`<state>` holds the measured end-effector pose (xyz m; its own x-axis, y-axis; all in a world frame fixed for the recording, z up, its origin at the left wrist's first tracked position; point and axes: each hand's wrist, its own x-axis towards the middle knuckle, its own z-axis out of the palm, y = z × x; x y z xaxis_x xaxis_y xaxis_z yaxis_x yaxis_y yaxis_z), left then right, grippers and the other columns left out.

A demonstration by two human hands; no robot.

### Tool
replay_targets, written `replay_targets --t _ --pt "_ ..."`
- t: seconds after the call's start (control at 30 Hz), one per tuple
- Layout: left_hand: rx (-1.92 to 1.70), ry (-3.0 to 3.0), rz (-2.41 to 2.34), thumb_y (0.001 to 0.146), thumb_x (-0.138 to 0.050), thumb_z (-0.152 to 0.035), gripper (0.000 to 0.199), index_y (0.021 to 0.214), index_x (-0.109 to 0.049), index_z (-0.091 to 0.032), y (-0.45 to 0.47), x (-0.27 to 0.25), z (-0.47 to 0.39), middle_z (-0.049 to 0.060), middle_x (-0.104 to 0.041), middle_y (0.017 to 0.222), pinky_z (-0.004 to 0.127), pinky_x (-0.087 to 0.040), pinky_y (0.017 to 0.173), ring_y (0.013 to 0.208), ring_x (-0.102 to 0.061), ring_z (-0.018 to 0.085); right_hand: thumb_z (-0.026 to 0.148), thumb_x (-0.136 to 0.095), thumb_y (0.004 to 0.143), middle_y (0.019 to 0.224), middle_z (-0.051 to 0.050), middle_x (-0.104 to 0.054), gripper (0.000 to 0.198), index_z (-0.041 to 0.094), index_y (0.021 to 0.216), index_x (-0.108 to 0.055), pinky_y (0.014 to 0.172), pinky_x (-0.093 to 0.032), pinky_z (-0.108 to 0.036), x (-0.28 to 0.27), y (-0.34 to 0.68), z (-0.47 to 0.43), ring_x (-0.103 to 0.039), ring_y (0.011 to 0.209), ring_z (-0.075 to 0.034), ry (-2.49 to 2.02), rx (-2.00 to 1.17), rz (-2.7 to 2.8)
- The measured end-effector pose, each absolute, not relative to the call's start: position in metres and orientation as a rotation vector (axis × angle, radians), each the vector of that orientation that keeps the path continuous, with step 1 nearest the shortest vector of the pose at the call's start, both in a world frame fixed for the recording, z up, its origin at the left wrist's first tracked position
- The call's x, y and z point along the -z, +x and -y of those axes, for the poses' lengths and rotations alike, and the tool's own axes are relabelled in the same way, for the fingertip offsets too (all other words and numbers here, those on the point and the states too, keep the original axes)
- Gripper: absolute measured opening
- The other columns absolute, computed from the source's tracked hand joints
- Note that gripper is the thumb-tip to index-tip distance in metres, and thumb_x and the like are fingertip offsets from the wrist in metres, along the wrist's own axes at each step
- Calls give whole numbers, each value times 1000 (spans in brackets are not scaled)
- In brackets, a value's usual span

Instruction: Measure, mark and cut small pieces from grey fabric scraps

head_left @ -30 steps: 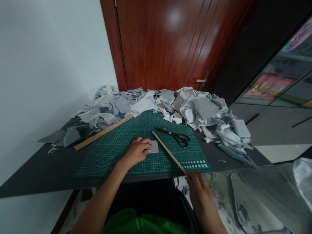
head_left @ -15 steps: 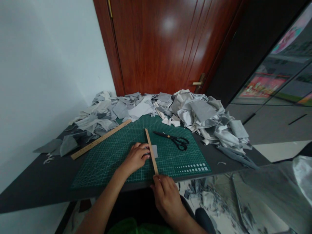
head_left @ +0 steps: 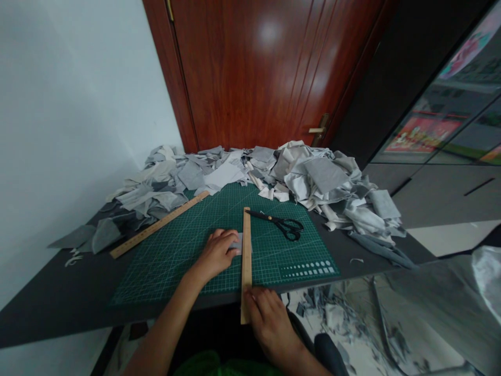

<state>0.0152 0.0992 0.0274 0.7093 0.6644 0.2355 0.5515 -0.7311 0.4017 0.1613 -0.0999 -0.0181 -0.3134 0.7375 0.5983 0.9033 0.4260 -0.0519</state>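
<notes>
My right hand (head_left: 269, 317) grips the near end of a wooden ruler (head_left: 246, 245), which juts past the table's front edge. The ruler lies nearly straight away from me, across a small grey fabric piece (head_left: 236, 242) on the green cutting mat (head_left: 168, 271). To the left of the ruler, my left hand (head_left: 218, 251) has its fingers curled onto the fabric piece's left edge; the fingertips are partly hidden. Black-handled scissors (head_left: 287, 225) rest on the mat at the right, their tip at the ruler's far end.
A second wooden ruler (head_left: 160, 223) lies slanted along the mat's left side. Heaps of grey and white fabric scraps (head_left: 324, 177) line the back of the dark table (head_left: 50, 297). A brown door (head_left: 250, 78) stands behind. More scraps litter the floor (head_left: 352, 324) at the right.
The ruler has turned clockwise, come flatter and slid toward me, so its near end now sticks out past the table edge. My left hand has barely moved; the scissors stay put.
</notes>
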Motion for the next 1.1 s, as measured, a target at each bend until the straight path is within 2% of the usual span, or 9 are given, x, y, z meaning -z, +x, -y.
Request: replay_targets --t 0.17,0.3,0.5,0.63,0.77,0.83,0.93,1.0,1.1 --pt "-511 2616 -947 93 -59 -15 52 141 -57 -34 14 -22 -99 1 -61 139 43 -38 105 123 -47 26 3 -45 96 109 -17 -73 39 6 133 -59 87 -56 -41 22 167 104 -66 100 -28 -1381 363 2150" --pt "-456 2636 -958 95 -54 -14 51 140 -60 -37 14 -22 -98 1 -58 140 42 -36 107 125 -45 26 6 -43 100 109 -15 -74 35 8 130 -61 90 -56 -39 17 173 103 -66 100 -26 -1327 350 2216" --pt "-374 2646 -954 95 -49 -13 63 150 -46 -43 16 -24 -95 2 -54 140 43 -37 104 124 -44 28 5 -50 98 114 -14 -73 36 10 133 -60 91 -58 -38 8 184 100 -67 102 -26 -1315 232 2267" --pt "-364 2667 -961 95 -48 -15 59 146 -52 -44 17 -24 -95 2 -55 137 42 -38 101 121 -44 28 4 -39 99 116 -13 -71 46 17 140 -56 91 -58 -38 20 189 108 -66 107 -24 -1278 -41 1989" --pt "-372 2649 -938 94 -49 -14 59 144 -54 -45 17 -23 -96 2 -55 135 42 -38 101 121 -44 27 23 -48 103 100 -7 -69 22 26 115 -66 78 -59 -34 38 177 122 -68 88 -20 -1280 -537 1214" --pt "-367 2645 -931 95 -51 -15 56 142 -56 -44 17 -23 -99 2 -56 134 42 -38 100 120 -44 27 39 -60 99 95 -5 -69 20 25 113 -65 66 -57 -31 42 166 128 -66 75 -18 -1205 -851 816" --pt "-364 2634 -948 94 -53 -16 52 139 -60 -42 17 -22 -102 2 -56 133 43 -36 101 121 -44 27 57 -70 88 82 -3 -66 38 20 97 -67 56 -51 -26 41 150 130 -61 66 -15 -1100 -1167 514" --pt "-362 2623 -956 94 -53 -14 52 138 -61 -41 18 -22 -103 2 -56 133 43 -35 102 121 -44 27 63 -78 79 70 2 -58 47 19 86 -65 50 -45 -22 40 142 128 -54 58 -12 -1151 -1234 501" --pt "-362 2614 -963 93 -54 -13 54 138 -60 -42 19 -23 -102 2 -56 133 43 -35 101 122 -44 27 66 -86 66 67 6 -54 59 20 93 -62 46 -39 -19 40 132 121 -48 54 -9 -1247 -1181 528"
